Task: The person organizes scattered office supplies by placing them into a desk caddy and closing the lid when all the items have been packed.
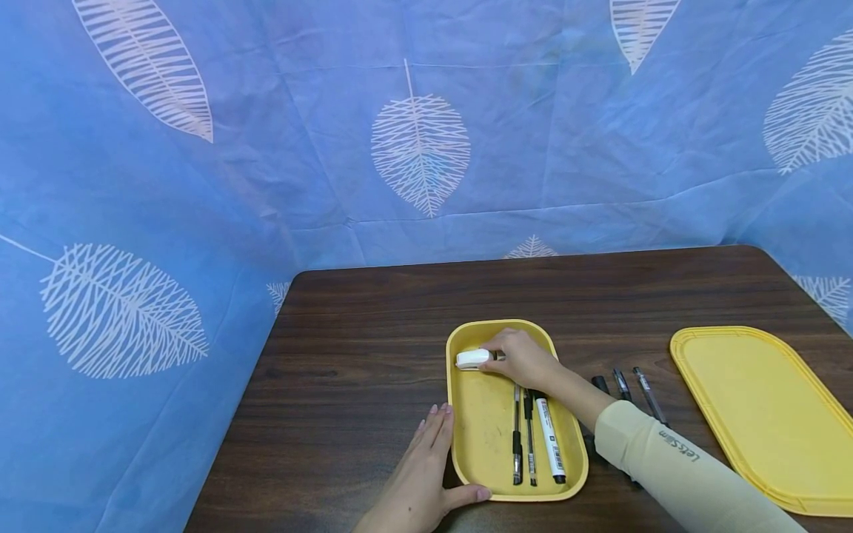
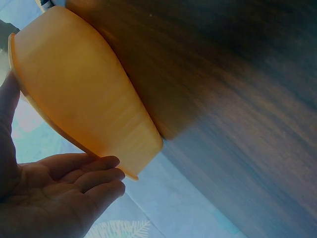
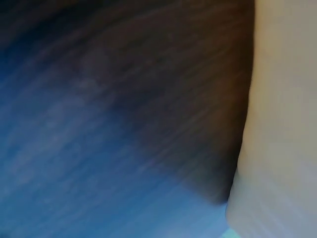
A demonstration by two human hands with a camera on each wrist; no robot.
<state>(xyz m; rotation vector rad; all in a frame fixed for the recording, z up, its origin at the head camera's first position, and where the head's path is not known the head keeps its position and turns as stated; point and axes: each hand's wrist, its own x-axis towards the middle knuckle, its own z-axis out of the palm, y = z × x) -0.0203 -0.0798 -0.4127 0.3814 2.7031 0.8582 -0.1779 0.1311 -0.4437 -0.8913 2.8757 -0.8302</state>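
A yellow box [image 1: 483,444] with rounded corners stands in front of me on the table. Inside lie two slim pens [image 1: 517,444] and a white marker [image 1: 550,440] with black ends. My right hand [image 1: 523,359] reaches over its right side and pinches a small white rounded object [image 1: 473,359] near the far left corner; its exact kind cannot be made out. Straight fingers of my left hand [image 1: 420,466] touch the box's left wall, with the thumb at the near rim. The left wrist view shows this hand [image 2: 64,193] against the box's outer side [image 2: 84,94].
Right of the box, several dark pens [image 1: 623,385] lie on the brown wooden table [image 1: 353,370], partly behind my right forearm. A flat yellow tray or lid [image 1: 766,414] is farther right. Blue leaf-patterned cloth [image 1: 320,133] surrounds the table. Sleeve [image 3: 282,124] and blurred tabletop fill the right wrist view.
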